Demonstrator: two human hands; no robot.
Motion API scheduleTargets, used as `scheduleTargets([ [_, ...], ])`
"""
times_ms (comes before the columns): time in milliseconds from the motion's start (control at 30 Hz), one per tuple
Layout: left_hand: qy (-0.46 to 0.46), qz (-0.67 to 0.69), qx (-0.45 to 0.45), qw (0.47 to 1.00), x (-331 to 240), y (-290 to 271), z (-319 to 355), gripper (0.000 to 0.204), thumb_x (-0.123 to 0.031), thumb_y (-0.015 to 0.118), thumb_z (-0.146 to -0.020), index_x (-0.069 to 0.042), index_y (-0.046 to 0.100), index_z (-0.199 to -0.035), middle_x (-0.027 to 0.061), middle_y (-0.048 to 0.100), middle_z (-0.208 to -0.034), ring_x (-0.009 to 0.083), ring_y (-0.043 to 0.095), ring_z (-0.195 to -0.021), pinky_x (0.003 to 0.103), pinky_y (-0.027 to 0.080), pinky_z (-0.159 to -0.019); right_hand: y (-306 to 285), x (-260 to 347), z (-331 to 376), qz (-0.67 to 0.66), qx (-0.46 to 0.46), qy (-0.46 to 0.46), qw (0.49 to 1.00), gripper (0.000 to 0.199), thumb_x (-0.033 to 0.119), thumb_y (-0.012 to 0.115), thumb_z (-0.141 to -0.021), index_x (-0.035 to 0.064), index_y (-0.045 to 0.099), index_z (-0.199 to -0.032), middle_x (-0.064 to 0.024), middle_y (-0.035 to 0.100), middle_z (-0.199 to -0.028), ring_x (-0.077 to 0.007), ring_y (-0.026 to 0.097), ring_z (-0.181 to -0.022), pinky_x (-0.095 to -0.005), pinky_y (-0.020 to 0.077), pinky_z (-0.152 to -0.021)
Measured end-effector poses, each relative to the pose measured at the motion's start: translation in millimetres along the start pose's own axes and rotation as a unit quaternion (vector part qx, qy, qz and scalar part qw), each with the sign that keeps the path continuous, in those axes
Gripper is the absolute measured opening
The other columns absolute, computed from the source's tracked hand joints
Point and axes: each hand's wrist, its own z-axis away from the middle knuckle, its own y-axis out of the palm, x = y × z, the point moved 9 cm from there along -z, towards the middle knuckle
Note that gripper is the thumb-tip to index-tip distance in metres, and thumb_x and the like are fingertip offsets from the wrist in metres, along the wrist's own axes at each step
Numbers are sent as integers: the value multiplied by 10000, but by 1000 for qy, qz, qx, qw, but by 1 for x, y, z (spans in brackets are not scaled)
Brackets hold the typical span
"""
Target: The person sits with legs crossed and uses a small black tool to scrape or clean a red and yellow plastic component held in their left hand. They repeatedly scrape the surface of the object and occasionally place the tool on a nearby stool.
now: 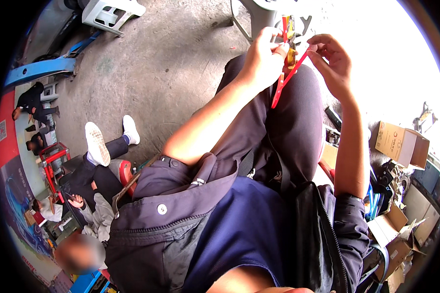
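Note:
Above my knees, my left hand (pixel 265 58) is closed, with fingers and thumb around a small yellow-and-black piece (pixel 291 56) that has a red edge along its upper part. Its exact kind is hard to make out. A thin, bent red strip (pixel 293 71) slants down from my right hand toward my lap, passing just right of my left hand. My right hand (pixel 333 61) pinches the upper end of this strip between thumb and fingertips. Whether the strip joins the yellow-and-black piece is hidden by my left fingers.
A grey plastic stool (pixel 261 17) stands beyond my hands, another stool (pixel 111 15) at the far left. A blue metal arm (pixel 41 71) juts in below it. At left a seated person (pixel 102 210) holds a phone. Cardboard boxes (pixel 395 141) and clutter lie to my right.

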Motion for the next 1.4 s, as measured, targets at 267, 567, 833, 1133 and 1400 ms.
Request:
scheduleTargets([
  [267,15,-27,36,999,-18,3,-4,392,-9,542,-965,131,394,-1300,244,675,-954,244,708,-811,346,618,-731,-2,0,0,54,-28,5,998,243,6,676,-831,47,653,-1070,16,641,-866,-78,600,-819,-253,495,-816],
  [567,27,-50,47,997,-24,6,-4,357,-1,520,-972,130,408,-1285,244,677,-960,254,710,-839,343,613,-760,-1,7,-1,53,-30,-9,998,272,-6,679,-831,35,638,-1097,8,632,-859,-85,610,-827,-256,505,-816],
  [833,77,-18,-8,997,-30,6,0,326,-20,566,-931,100,490,-1225,169,722,-818,142,686,-708,252,532,-647,1,5,1,70,-11,13,997,326,-46,659,-849,12,603,-1165,-5,622,-925,-104,608,-911,-273,497,-896],
  [1133,84,-6,11,996,-19,8,-2,286,1,541,-937,83,497,-1207,172,725,-829,164,703,-743,249,536,-661,-4,-5,0,77,-16,16,997,315,-36,648,-860,16,605,-1168,-7,628,-922,-102,602,-913,-274,493,-897],
  [1400,63,34,24,997,-27,15,2,276,17,518,-954,105,480,-1213,189,720,-846,183,707,-748,275,572,-690,-5,-7,0,70,-20,28,997,304,-49,631,-859,15,606,-1155,-2,626,-910,-100,603,-905,-273,493,-895],
])
